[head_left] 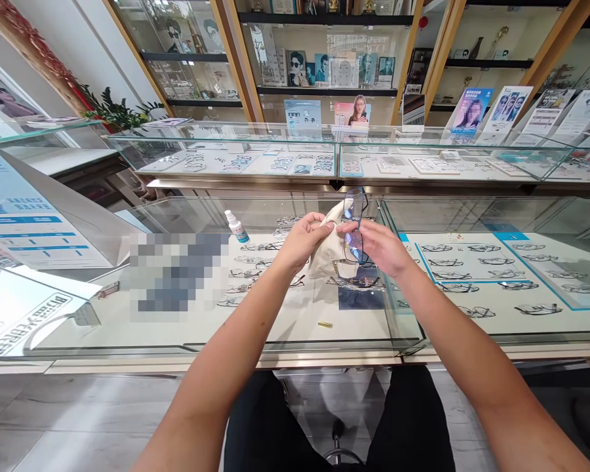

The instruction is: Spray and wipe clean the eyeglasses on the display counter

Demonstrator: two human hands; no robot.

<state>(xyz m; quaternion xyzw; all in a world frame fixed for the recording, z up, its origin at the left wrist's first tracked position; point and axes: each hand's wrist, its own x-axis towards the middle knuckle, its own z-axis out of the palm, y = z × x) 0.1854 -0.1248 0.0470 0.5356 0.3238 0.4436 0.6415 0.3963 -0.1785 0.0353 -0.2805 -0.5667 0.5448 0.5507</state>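
Note:
Above the glass counter, my left hand (301,242) pinches a cream cleaning cloth (327,259) that hangs down from its fingers. My right hand (384,246) grips a pair of eyeglasses (354,248) with dark blue rims, turned so that one lens sits above the other. The cloth's upper end lies against the upper lens, and the fingertips of both hands nearly meet there. Part of the frame is hidden by the right fingers. To the left of my hands stands a small white spray bottle (236,227) with a blue label.
Rows of eyeglasses (538,309) lie in the glass display counter (295,351). A small gold-coloured bar (325,324) is near its front. At left stands a large blue-and-white sign (34,216). Behind runs another glass case (337,157) with leaflets on top.

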